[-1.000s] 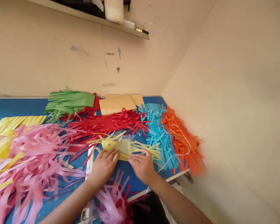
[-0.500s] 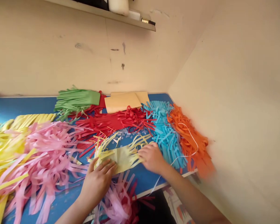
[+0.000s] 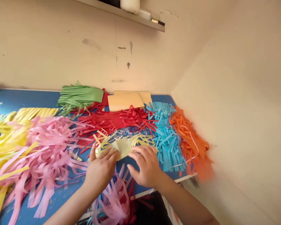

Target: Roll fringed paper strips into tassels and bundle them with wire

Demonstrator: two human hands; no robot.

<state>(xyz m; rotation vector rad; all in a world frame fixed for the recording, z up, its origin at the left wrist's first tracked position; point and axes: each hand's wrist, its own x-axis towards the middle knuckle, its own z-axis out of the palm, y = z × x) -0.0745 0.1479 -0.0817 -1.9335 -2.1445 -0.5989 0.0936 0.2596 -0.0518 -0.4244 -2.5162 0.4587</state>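
Both hands are working on the pale yellow fringed paper, which is lying on the blue surface just beyond the fingertips, toward twelve o'clock. Its long axis is running from nine to three o'clock, with cut strips curling out at both ends. The left hand is pressing down on its nine o'clock half, fingers spread flat. The right hand is resting on the three o'clock half, fingers loosely spread and slightly bent, pinching nothing that shows. Both hands are equally near. Red fringe is crowding the twelve o'clock side, blue fringe the three o'clock side and pink fringe the nine o'clock side. More pink strips are spilling over the near edge at six o'clock, leaving only a small bare patch around the piece.
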